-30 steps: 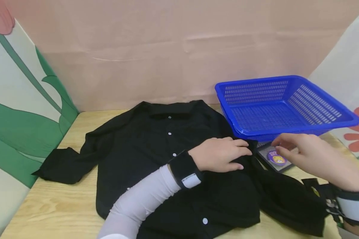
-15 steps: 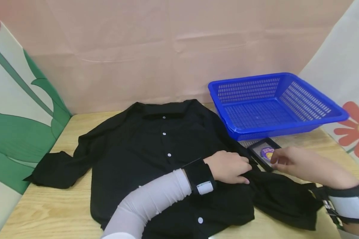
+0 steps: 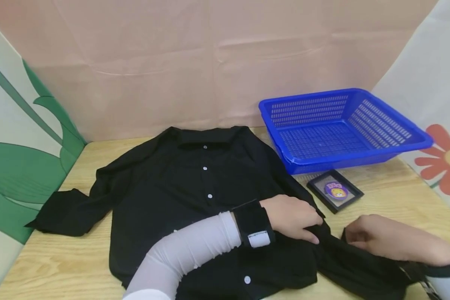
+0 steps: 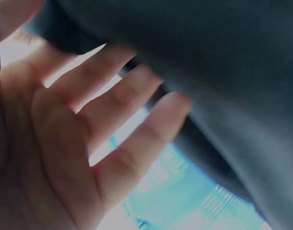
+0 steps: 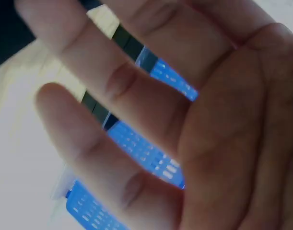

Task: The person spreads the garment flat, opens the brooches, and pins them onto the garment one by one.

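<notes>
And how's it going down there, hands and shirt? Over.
Left hand on black shirt; right hand pinching its sleeve. Shirt spread out. Framed badge nearby, apparently not in the way.

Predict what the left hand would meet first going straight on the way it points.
The left hand would first push into the black sleeve it touches, then probably meet the right hand; relative depth is unclear.

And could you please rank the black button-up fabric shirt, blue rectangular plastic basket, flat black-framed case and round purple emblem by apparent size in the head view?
1. Black button-up shirt
2. Blue plastic basket
3. Black-framed case
4. Round purple emblem, within the case's frame
</notes>
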`<state>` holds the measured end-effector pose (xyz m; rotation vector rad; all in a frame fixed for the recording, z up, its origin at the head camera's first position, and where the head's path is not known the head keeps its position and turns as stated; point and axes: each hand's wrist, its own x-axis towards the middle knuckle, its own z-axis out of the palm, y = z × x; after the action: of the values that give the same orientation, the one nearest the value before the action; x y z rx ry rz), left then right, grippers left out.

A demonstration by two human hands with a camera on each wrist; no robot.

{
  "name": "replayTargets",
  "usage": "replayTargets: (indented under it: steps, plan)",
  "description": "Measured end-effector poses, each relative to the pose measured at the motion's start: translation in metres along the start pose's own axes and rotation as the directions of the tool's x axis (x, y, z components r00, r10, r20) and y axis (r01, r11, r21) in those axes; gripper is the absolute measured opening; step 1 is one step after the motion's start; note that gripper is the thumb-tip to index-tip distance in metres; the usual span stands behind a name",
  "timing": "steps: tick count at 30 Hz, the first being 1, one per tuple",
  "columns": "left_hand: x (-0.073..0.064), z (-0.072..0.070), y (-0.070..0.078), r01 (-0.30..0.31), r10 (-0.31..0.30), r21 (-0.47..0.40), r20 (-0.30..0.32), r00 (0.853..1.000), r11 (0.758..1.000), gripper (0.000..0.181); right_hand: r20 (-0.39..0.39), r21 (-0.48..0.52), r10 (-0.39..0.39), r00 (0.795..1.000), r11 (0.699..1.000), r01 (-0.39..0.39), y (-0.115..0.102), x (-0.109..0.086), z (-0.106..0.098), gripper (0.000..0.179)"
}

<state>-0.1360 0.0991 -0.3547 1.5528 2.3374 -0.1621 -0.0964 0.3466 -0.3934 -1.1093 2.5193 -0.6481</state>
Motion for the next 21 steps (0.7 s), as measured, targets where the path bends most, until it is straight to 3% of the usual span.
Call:
replayTargets:
  steps: [2, 5, 7, 10, 11, 14, 16, 18, 21]
  plan:
    - [-0.002, -0.005, 0.0, 0.038, -0.038, -0.033, -0.015, 0.999, 0.999, 0.034, -0.078, -0.072, -0.023, 0.997, 0.997, 0.017, 0.004, 0.0, -0.003, 0.024]
    - [-0.005, -0.013, 0.0, 0.102, -0.104, -0.024, -0.138, 0.985, 0.995, 0.029, -0.248, -0.244, 0.007, 0.969, 0.967, -0.069, 0.011, 0.002, -0.014, 0.026]
    - [-0.004, -0.02, 0.0, 0.144, -0.139, -0.002, -0.26, 0.955, 0.99, 0.026, -0.349, -0.345, 0.017, 0.937, 0.927, -0.146, 0.016, 0.004, -0.023, 0.03]
    - [0.003, -0.026, 0.002, 0.199, -0.186, -0.005, -0.385, 0.904, 0.98, 0.021, -0.438, -0.455, -0.053, 0.897, 0.874, -0.171, 0.026, 0.008, -0.033, 0.043]
    - [0.007, -0.027, 0.002, 0.22, -0.206, -0.012, -0.398, 0.894, 0.975, 0.016, -0.437, -0.47, -0.071, 0.897, 0.868, -0.161, 0.029, 0.009, -0.035, 0.048]
    - [0.023, -0.023, 0.006, 0.302, -0.287, -0.024, -0.391, 0.874, 0.953, 0.016, -0.383, -0.494, -0.081, 0.92, 0.86, -0.13, 0.036, 0.015, -0.04, 0.058]
    - [0.034, -0.018, 0.008, 0.368, -0.353, -0.032, -0.372, 0.858, 0.929, 0.031, -0.331, -0.485, -0.035, 0.943, 0.863, -0.138, 0.038, 0.018, -0.042, 0.067]
    - [0.044, -0.014, 0.009, 0.428, -0.417, -0.054, -0.363, 0.833, 0.902, 0.044, -0.265, -0.463, 0.027, 0.964, 0.873, -0.151, 0.039, 0.022, -0.043, 0.074]
    - [0.056, -0.01, 0.009, 0.483, -0.492, -0.115, -0.335, 0.804, 0.868, 0.061, -0.17, -0.406, 0.146, 0.974, 0.891, -0.205, 0.04, 0.025, -0.043, 0.08]
